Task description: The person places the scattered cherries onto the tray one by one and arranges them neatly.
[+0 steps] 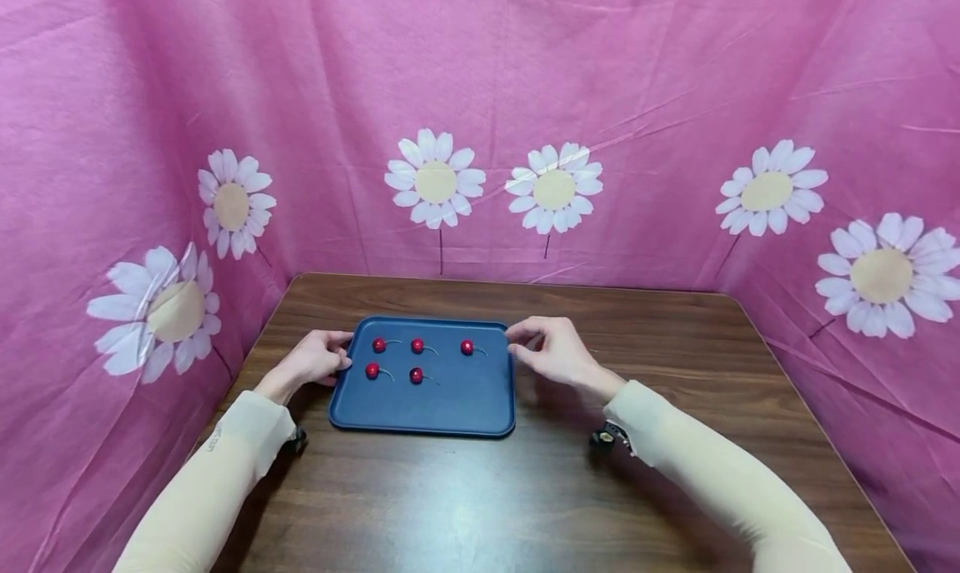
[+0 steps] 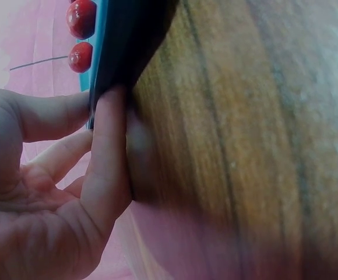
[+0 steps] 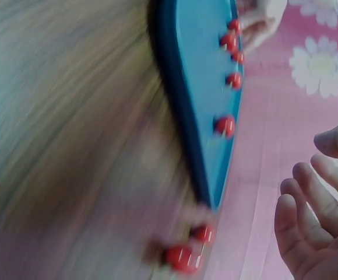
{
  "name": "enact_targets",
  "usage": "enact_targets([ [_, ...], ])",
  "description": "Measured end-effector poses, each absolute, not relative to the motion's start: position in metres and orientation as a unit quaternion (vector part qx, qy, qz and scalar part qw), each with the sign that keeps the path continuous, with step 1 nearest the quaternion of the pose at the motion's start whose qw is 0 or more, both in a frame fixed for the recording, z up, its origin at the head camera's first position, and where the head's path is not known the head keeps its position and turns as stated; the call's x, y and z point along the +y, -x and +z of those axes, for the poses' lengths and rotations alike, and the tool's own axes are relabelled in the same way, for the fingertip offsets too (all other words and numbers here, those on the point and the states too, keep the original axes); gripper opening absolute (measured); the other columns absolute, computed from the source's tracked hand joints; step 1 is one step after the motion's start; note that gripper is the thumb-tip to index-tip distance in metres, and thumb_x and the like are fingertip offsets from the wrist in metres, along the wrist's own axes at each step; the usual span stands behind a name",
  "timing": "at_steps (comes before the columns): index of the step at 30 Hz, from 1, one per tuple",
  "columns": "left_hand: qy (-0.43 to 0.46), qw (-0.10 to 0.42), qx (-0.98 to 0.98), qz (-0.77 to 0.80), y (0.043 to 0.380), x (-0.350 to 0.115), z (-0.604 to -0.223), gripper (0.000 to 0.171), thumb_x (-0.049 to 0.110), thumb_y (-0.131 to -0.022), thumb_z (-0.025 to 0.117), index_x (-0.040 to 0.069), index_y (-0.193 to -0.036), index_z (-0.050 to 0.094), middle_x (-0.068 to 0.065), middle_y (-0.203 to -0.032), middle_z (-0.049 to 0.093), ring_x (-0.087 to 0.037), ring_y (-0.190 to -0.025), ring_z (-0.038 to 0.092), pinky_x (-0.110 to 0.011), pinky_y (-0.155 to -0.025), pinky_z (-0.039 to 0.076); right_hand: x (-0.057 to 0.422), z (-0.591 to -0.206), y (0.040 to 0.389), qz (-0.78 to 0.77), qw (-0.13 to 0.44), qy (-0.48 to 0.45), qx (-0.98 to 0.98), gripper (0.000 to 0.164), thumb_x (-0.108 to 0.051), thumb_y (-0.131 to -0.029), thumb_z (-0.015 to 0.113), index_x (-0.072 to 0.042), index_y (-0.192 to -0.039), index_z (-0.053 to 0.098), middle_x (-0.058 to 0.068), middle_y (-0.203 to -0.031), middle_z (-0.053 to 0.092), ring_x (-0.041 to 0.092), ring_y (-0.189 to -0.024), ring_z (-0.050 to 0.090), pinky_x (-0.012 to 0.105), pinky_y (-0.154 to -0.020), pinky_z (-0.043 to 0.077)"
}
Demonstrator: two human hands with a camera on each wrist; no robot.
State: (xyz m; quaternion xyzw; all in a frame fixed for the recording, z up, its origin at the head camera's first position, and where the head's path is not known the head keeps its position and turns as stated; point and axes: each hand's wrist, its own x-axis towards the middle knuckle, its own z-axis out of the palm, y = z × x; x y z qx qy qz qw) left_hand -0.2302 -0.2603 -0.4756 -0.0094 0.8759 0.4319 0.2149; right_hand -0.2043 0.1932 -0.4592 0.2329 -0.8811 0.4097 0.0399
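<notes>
Closest to me are the two pale sleeves (image 1: pixel 697 448), running in from 7 and 5 o'clock and cut off at the bottom of my head feed. Past them, over the wooden bench (image 1: pixel 525 506), the left grip (image 1: pixel 307 361) is pinching the rim of the blue tray (image 1: pixel 450 411) between thumb and fingers, so the tray sits at its 3 o'clock. The right grip (image 1: pixel 555 352) has its fingers loosely spread with nothing between them; the tray's at its 9 o'clock, but I honestly can't tell if the fingertips touch the rim.

Five red cherries (image 1: pixel 416 376) lie on the tray, from the middle out to between 9 and 2 o'clock. My right wrist feed also shows two loose cherries (image 3: pixel 183 258) just off the tray's end, smeared by blur; can't find them from the head. Left wrist only gets me two cherries, one cropped. Pink curtain (image 1: pixel 637 82) with daisies (image 1: pixel 435 181) at 12.
</notes>
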Motion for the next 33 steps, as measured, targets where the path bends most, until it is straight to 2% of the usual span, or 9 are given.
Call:
enact_targets([
  [6,0.010,0.213,0.876,0.432,0.228,-0.262,-0.477,0.070,-0.001,-0.106,0.067,-0.006,-0.170,0.040,-0.006,-0.099,0.058,-0.019,-0.096,0.065,-0.049,-0.090,0.072,0.240,-0.464,0.207,0.411,0.064,-0.211,-0.884,0.021,-0.008,-0.097,0.085,-0.007,-0.118,0.086,0.007,-0.105,0.086,0.006,-0.088,0.074,0.026,-0.078,0.063],
  [14,0.002,0.202,0.875,0.439,0.227,-0.263,-0.480,0.070,-0.003,-0.104,0.066,-0.009,-0.168,0.040,-0.005,-0.099,0.060,-0.014,-0.090,0.064,-0.044,-0.083,0.071,0.299,-0.480,0.206,0.405,0.092,-0.171,-0.893,0.028,0.000,-0.092,0.084,-0.002,-0.120,0.084,0.021,-0.110,0.084,0.004,-0.085,0.074,0.024,-0.076,0.063],
  [19,0.003,0.196,0.877,0.438,0.227,-0.265,-0.480,0.069,-0.003,-0.104,0.066,-0.008,-0.168,0.041,-0.005,-0.099,0.061,-0.013,-0.089,0.064,-0.042,-0.082,0.071,0.322,-0.496,0.210,0.378,0.117,-0.172,-0.902,0.031,0.004,-0.088,0.084,-0.001,-0.118,0.084,0.017,-0.110,0.084,0.015,-0.090,0.078,0.020,-0.079,0.061],
  [23,-0.001,0.190,0.879,0.437,0.227,-0.264,-0.480,0.070,-0.003,-0.102,0.066,-0.009,-0.168,0.042,-0.005,-0.098,0.061,-0.013,-0.089,0.063,-0.041,-0.080,0.071,0.327,-0.502,0.215,0.375,0.105,-0.183,-0.903,0.033,0.004,-0.086,0.086,-0.001,-0.118,0.084,0.016,-0.110,0.083,0.024,-0.095,0.079,0.020,-0.082,0.061],
  [29,-0.004,0.191,0.881,0.432,0.227,-0.261,-0.479,0.069,-0.002,-0.103,0.066,-0.008,-0.168,0.043,-0.004,-0.097,0.059,-0.013,-0.088,0.060,-0.039,-0.079,0.070,0.326,-0.510,0.224,0.348,0.073,-0.200,-0.913,0.030,-0.001,-0.086,0.090,-0.004,-0.116,0.086,0.013,-0.105,0.083,0.018,-0.093,0.076,0.021,-0.081,0.059],
  [33,-0.001,0.195,0.881,0.432,0.229,-0.259,-0.478,0.070,-0.002,-0.103,0.066,-0.007,-0.168,0.042,-0.004,-0.098,0.058,-0.013,-0.088,0.060,-0.039,-0.078,0.070,0.325,-0.515,0.226,0.311,0.081,-0.206,-0.924,0.026,-0.001,-0.085,0.091,-0.006,-0.111,0.087,0.008,-0.099,0.083,0.017,-0.090,0.074,0.025,-0.078,0.057],
])
